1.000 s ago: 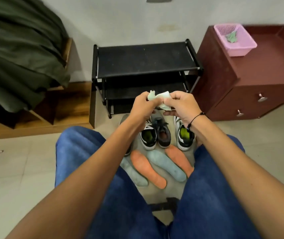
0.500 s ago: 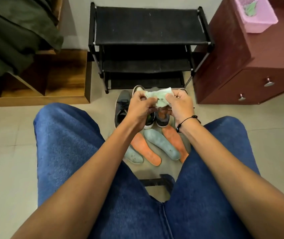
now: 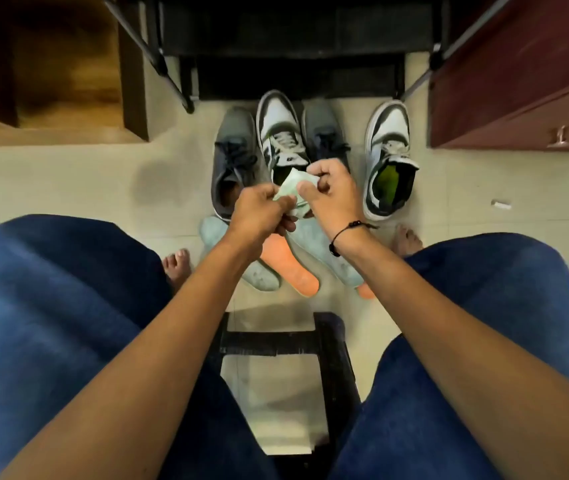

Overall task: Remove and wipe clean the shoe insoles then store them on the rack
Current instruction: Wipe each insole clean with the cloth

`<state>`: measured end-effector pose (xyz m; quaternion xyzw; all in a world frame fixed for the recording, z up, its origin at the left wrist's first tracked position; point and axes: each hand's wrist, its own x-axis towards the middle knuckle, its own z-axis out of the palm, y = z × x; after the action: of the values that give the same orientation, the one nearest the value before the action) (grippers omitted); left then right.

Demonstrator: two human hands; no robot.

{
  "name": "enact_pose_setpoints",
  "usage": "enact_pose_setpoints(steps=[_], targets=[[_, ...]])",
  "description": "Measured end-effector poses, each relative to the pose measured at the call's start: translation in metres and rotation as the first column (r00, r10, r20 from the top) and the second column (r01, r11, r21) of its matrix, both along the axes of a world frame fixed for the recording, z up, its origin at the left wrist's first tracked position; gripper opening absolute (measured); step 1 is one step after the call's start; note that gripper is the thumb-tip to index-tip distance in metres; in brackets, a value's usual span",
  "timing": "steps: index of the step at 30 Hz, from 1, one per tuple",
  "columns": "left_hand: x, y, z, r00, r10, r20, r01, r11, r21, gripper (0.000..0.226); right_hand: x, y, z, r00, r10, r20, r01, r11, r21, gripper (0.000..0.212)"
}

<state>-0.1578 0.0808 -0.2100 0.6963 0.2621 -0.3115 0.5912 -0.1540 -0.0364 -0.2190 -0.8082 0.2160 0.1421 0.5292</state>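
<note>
My left hand point(image 3: 259, 213) and my right hand point(image 3: 328, 192) together pinch a small pale green cloth point(image 3: 290, 190), held above the floor between my knees. Under my hands, several insoles lie on the tiles: a pale blue insole point(image 3: 259, 271) on the left, an orange insole point(image 3: 290, 268), another pale blue insole point(image 3: 324, 251) and an orange tip point(image 3: 366, 292) mostly hidden by my right forearm. Beyond them stand two grey shoes point(image 3: 234, 161) and two white-and-grey shoes point(image 3: 388, 157). The black shoe rack point(image 3: 297, 39) stands at the top.
A dark red cabinet point(image 3: 518, 81) with a metal knob stands at the right, a wooden shelf unit point(image 3: 68, 64) at the left. My bare feet point(image 3: 176, 265) rest on the tiles beside the insoles. A black stool frame point(image 3: 276, 344) sits between my legs.
The view has tilted down, so the rack's top and the pink basket have left the frame. My hands have lowered with the cloth to just above the insoles and keep working it.
</note>
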Motion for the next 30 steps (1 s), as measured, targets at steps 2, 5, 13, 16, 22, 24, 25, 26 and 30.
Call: enact_pose_setpoints(steps=[2, 5, 13, 16, 22, 24, 25, 26, 30], targets=[[0.0, -0.003, -0.007, 0.999, 0.001, -0.037, 0.0, 1.0, 0.03, 0.023, 0.001, -0.001, -0.007, 0.998, 0.042, -0.036, -0.042, 0.999, 0.001, 0.019], [-0.005, -0.001, -0.018, 0.996, 0.013, -0.091, -0.01, 0.999, 0.031, 0.024, -0.004, 0.003, -0.021, 0.993, 0.063, -0.098, -0.058, 0.997, 0.053, 0.018], [-0.038, 0.015, -0.055, 0.976, 0.04, -0.213, -0.076, 0.984, -0.16, 0.033, -0.037, 0.017, -0.065, 0.999, 0.043, 0.011, -0.043, 0.998, 0.043, 0.033], [-0.05, 0.027, -0.045, 0.975, 0.056, -0.216, -0.107, 0.967, -0.23, 0.049, -0.044, 0.022, -0.057, 0.995, 0.03, 0.092, -0.031, 0.999, 0.007, 0.03], [-0.093, 0.06, -0.015, 0.975, 0.151, -0.16, -0.196, 0.927, -0.32, 0.025, -0.072, 0.051, -0.031, 0.994, 0.02, 0.109, -0.009, 0.996, -0.092, 0.028], [-0.098, 0.068, -0.017, 0.978, 0.171, -0.122, -0.202, 0.924, -0.325, 0.014, -0.082, 0.061, -0.033, 0.992, 0.093, 0.086, -0.085, 0.992, -0.092, 0.028], [-0.098, 0.07, -0.02, 0.979, 0.17, -0.113, -0.197, 0.927, -0.318, 0.015, -0.086, 0.063, -0.036, 0.991, 0.112, 0.075, -0.105, 0.99, -0.092, 0.028], [-0.098, 0.071, -0.023, 0.98, 0.164, -0.111, -0.19, 0.933, -0.305, 0.016, -0.089, 0.063, -0.038, 0.991, 0.112, 0.067, -0.106, 0.991, -0.084, 0.027], [-0.1, 0.075, -0.049, 0.975, 0.14, -0.173, -0.177, 0.959, -0.22, 0.013, -0.09, 0.064, -0.054, 0.999, 0.025, -0.038, -0.021, 0.996, 0.091, 0.03]])
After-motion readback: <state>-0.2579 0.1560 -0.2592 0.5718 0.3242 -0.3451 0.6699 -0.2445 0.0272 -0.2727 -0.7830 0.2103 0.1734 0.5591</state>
